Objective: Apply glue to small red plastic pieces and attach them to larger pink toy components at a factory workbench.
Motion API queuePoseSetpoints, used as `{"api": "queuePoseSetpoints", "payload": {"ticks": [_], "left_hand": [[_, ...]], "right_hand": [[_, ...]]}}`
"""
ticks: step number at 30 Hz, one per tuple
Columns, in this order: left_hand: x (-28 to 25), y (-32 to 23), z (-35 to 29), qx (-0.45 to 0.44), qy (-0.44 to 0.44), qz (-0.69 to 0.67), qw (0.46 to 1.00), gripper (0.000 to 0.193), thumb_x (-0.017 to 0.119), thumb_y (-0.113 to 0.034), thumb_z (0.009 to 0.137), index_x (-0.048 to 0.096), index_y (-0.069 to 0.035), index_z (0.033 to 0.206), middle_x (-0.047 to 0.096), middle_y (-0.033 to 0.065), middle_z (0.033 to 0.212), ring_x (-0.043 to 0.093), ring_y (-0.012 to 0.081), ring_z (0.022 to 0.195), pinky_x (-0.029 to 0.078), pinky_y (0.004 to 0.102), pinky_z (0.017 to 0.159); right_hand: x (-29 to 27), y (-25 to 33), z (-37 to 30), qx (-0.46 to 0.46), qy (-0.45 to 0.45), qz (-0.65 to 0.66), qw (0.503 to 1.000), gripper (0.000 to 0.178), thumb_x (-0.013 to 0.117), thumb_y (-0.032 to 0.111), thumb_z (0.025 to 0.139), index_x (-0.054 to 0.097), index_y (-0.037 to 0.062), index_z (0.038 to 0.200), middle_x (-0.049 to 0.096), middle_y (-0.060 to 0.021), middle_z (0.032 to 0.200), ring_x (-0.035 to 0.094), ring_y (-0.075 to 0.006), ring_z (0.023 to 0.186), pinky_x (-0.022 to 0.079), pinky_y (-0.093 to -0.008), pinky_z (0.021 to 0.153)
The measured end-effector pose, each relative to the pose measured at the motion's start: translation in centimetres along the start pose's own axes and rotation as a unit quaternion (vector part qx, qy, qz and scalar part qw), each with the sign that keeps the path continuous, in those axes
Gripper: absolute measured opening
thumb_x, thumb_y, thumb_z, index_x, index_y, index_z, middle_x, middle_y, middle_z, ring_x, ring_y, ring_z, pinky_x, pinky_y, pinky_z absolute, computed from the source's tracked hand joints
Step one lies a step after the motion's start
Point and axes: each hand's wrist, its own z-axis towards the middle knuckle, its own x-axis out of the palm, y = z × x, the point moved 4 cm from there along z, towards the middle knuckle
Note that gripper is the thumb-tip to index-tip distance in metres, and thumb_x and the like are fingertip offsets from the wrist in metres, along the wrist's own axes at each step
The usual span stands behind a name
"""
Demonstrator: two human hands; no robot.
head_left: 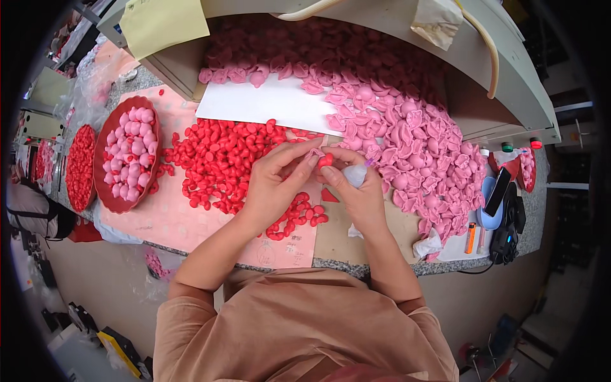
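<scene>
My left hand (273, 181) is closed, its fingertips pinching a small pink moulded piece (314, 153). Close against it, my right hand (364, 202) pinches a glossy red piece (325, 160) between thumb and finger. A small translucent squeeze bottle (354, 175) with a purple tip is also tucked in the right hand. To the left of my hands lies a heap of red bean-like pieces (223, 159). On the right spreads a large pile of pink ruffled pieces (423, 153). How the two held pieces touch is hidden by my fingers.
A red scalloped bowl (102, 172) of pink-and-red pieces stands at left, beside a red tray (81, 169) of red pieces. A grey box-like housing (509, 83) arches over the far pile. At right lie a phone (497, 191), an orange lighter (470, 238) and a crumpled tissue (428, 244).
</scene>
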Motion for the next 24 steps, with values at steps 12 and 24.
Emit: {"api": "queuePoseSetpoints", "payload": {"ticks": [12,24], "left_hand": [[0.0,-1.1,-0.3,0.071,0.007,0.086,0.994,0.022,0.055,-0.010,0.088,0.058,-0.001,0.109,0.063,0.0079,0.088,0.061,0.0114,0.075,0.049,0.0250,0.066],[0.1,-1.6,-0.4,0.055,0.108,0.035,0.992,0.025,0.046,-0.017,0.092,0.050,-0.001,0.111,0.063,0.0137,0.088,0.065,0.0213,0.079,0.051,0.0315,0.067]], "right_hand": [[0.1,-0.5,-0.2,0.026,-0.001,-0.008,1.000,0.029,0.053,0.009,0.089,0.050,-0.0041,0.115,0.057,-0.0108,0.106,0.060,-0.0176,0.092,0.052,-0.0287,0.079],[0.0,-0.2,-0.4,0.079,0.015,0.069,0.994,0.027,0.055,0.014,0.089,0.052,0.0021,0.113,0.059,-0.0063,0.101,0.058,-0.0143,0.088,0.051,-0.0276,0.077]]}}
